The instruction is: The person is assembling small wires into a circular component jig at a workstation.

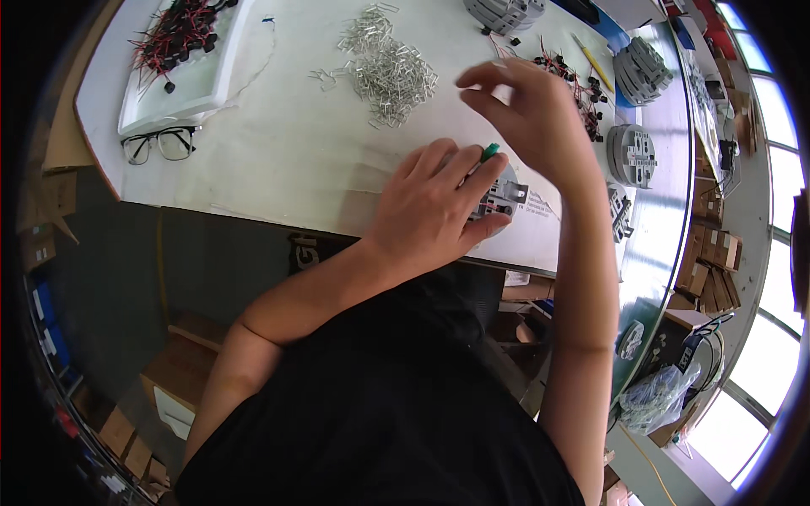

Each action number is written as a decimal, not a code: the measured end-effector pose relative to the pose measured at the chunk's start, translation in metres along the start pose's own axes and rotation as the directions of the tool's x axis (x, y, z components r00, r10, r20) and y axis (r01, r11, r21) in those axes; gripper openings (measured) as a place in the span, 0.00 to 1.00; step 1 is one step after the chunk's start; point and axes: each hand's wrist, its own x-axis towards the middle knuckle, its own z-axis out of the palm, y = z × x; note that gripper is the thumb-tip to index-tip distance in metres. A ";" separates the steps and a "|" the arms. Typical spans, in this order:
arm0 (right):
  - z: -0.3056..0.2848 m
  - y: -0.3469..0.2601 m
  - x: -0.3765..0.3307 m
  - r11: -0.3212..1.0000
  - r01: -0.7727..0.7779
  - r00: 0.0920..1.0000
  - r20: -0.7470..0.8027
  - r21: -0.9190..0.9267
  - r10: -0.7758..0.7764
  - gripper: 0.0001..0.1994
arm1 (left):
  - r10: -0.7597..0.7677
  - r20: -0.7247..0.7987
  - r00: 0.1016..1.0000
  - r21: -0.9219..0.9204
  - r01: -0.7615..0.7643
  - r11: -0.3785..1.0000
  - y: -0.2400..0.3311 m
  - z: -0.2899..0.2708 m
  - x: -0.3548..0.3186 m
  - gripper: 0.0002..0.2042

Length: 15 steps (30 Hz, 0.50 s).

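A round grey plastic housing [499, 201] is being clasped beneath the curled left hand [429, 201], apparently for steadiness, a green piece [490, 152] showing between its fingers. Just beyond, the right hand [530, 99] is being held aloft, empty, thumb parted; U-shaped metal pins [395, 80] are lying heaped to its left, seemingly for reach.

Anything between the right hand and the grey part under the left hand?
Yes, partly: the left hand covers much of the grey part, and a small green item shows beside it, toward the right hand. The part's right edge looks uncovered.
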 end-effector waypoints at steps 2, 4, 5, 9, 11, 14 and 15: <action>0.021 0.027 0.024 0.972 0.137 0.984 0.141 -0.189 -0.112 0.09 | -0.011 -0.003 1.000 0.005 0.011 1.000 0.001 -0.001 -0.002 0.32; 0.033 0.037 0.038 0.977 0.120 0.981 0.172 -0.178 -0.089 0.10 | -0.019 0.006 1.000 0.003 0.019 1.000 0.000 -0.006 -0.002 0.32; 0.037 0.039 0.042 0.982 0.093 0.978 0.203 -0.167 -0.059 0.11 | -0.028 0.022 0.999 -0.006 0.028 1.000 -0.001 -0.009 -0.003 0.32; 0.033 0.033 0.036 0.995 -0.053 0.968 0.239 -0.087 0.073 0.11 | -0.032 0.025 0.999 -0.005 0.032 0.999 -0.005 -0.018 -0.007 0.31; 0.026 0.028 0.026 0.991 -0.118 0.961 0.243 -0.055 0.128 0.11 | -0.027 0.021 0.999 -0.005 0.027 1.000 -0.007 -0.017 -0.005 0.30; 0.015 0.018 0.013 0.952 -0.300 0.947 0.101 -0.063 0.305 0.10 | -0.010 0.018 1.000 -0.007 0.010 1.000 -0.006 -0.010 -0.001 0.30; 0.012 0.019 0.008 0.951 -0.304 0.946 0.100 -0.064 0.309 0.10 | -0.009 0.020 1.000 -0.010 0.009 1.000 -0.007 -0.010 0.000 0.30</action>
